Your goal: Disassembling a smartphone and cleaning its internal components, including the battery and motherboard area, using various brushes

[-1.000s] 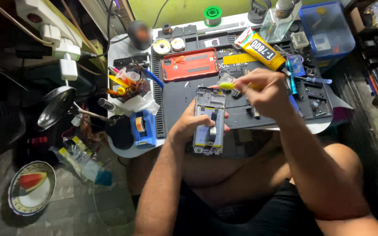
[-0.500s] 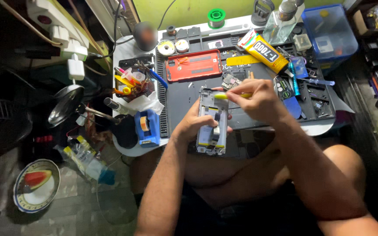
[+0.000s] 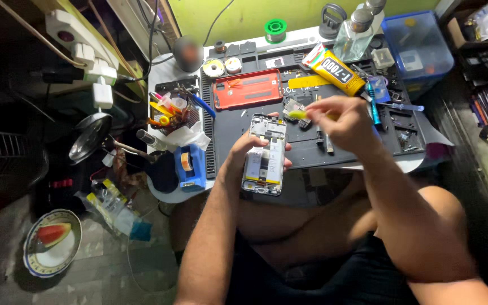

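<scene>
Yellow-green tool [image 3: 299, 114] pinched in right hand [image 3: 343, 120] fingertips; left hand [image 3: 243, 155] fingers wrapped around opened phone [image 3: 265, 153], just below.

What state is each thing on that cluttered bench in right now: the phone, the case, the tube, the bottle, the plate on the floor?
Opened phone: back off, insides showing, held in left hand.
Yellow-green tool: pinched in right hand, above the mat.
Red phone cover: detached, lying flat on the mat.
Yellow glue tube: lying on its side.
Clear bottle: upright, capped.
Blue plastic box: lid on.
Plate: on the floor, holds a watermelon slice.
</scene>
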